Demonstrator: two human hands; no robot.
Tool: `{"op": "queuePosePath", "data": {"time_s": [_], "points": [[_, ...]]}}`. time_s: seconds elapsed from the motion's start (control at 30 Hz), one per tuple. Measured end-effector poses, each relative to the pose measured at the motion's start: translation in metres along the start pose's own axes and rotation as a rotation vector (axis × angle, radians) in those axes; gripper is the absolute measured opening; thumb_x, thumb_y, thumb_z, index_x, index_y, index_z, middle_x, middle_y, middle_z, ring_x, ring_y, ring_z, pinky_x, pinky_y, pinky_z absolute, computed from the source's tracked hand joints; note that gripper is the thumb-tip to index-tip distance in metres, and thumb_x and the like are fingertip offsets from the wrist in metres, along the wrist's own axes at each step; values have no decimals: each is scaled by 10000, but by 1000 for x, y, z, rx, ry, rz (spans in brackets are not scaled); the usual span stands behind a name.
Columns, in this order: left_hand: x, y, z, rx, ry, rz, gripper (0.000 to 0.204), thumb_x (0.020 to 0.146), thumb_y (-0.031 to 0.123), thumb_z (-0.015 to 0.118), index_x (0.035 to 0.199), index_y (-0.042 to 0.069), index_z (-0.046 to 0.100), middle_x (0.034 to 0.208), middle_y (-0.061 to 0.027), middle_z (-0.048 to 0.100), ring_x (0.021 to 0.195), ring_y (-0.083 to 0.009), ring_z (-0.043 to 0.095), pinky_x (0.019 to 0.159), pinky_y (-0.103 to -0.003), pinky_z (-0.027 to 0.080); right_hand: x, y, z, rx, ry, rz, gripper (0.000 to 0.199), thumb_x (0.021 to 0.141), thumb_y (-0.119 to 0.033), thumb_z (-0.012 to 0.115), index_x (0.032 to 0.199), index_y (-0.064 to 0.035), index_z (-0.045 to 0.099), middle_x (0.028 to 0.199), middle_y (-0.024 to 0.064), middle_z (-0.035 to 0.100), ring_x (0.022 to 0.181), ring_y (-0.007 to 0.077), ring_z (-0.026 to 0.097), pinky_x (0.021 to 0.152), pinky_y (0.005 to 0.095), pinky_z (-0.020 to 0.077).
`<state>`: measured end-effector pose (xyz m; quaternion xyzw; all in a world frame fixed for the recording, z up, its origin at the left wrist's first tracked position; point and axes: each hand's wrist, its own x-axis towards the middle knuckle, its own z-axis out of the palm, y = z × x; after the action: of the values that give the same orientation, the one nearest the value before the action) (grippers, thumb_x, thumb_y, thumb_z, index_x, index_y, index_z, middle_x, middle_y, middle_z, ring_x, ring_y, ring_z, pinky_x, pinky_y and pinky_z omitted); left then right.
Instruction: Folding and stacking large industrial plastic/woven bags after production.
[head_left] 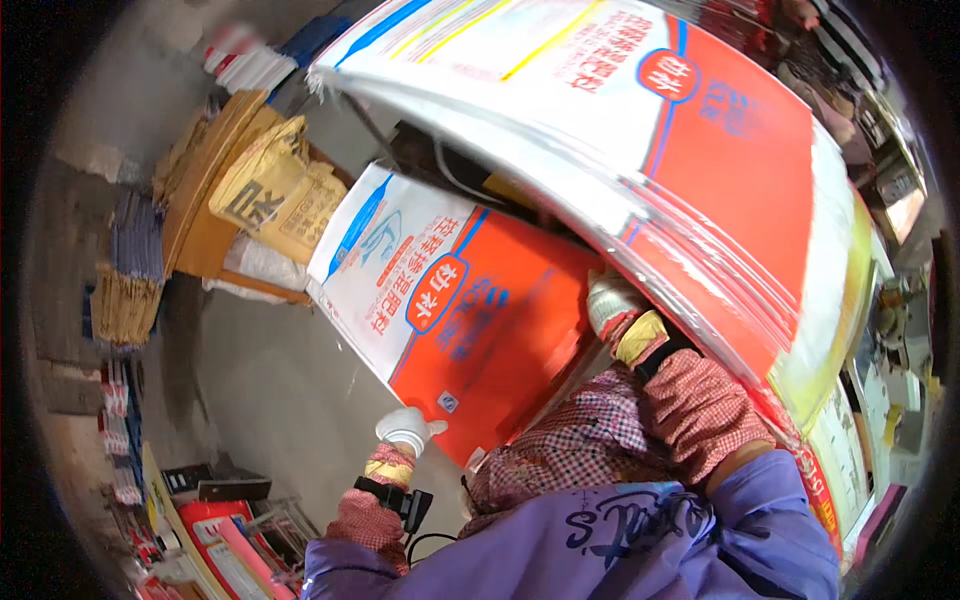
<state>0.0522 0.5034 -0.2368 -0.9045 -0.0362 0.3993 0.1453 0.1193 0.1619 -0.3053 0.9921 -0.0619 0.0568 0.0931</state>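
Note:
A flat woven sack, red and white with blue trim and printing, slants in front of my body. White-gloved, my left hand is closed on its near left edge, thumb lying over the red side. My right hand, in a white glove too, grips the sack's right edge, close under the overhanging stack; its fingertips are partly hidden. To the right rises a tall stack of matching sacks, its layered edges facing me.
At the left stands a wooden chair with a yellow sack draped on it. Bundles of folded sacks line the left side. Red and white packs lie at the lower left. Grey floor shows between.

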Motion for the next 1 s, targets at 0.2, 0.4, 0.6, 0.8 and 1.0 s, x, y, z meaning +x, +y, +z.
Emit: {"op": "queuePosePath", "data": {"time_s": [0.2, 0.4, 0.6, 0.8, 1.0], "points": [[-7, 48, -100, -416, 90, 538, 442, 764, 465, 586, 701, 28, 592, 648, -138, 597, 603, -282, 565, 582, -372, 447, -40, 17, -76, -398, 405, -102, 248, 856, -148, 357, 965, -53, 558, 775, 162, 589, 664, 248, 602, 606, 387, 506], [-154, 204, -252, -353, 455, 1252, 344, 772, 338, 592, 665, 15, 535, 595, -161, 514, 554, -270, 523, 539, -343, 421, -102, 71, -147, 634, -285, -93, 226, 769, -149, 521, 970, -80, 598, 898, 143, 591, 838, 334, 602, 629, 448, 497], [-186, 378, -257, -143, 1061, 1576, 196, 766, 250, 553, 764, 55, 577, 789, -152, 593, 760, -313, 589, 671, -415, 464, -160, 130, -197, 799, -224, -209, 297, 767, -192, 539, 1049, -110, 584, 885, 121, 619, 790, 326, 615, 600, 455, 489], [-157, 408, -266, -42, 973, 1379, 142, 748, 180, 574, 828, 65, 601, 858, -150, 598, 823, -327, 582, 701, -416, 462, -176, 179, -206, 1110, 9, -1, 293, 820, -234, 534, 1077, -103, 577, 880, 132, 623, 768, 269, 616, 664, 368, 482], [-186, 327, -244, 1, 956, 1602, 109, 738, 119, 600, 824, 55, 620, 782, -132, 584, 750, -297, 582, 641, -361, 467, -168, 217, -211, 2053, 377, 782, 425, 854, -395, 539, 1023, -8, 575, 849, 82, 615, 753, 150, 595, 659, 291, 479]]}}
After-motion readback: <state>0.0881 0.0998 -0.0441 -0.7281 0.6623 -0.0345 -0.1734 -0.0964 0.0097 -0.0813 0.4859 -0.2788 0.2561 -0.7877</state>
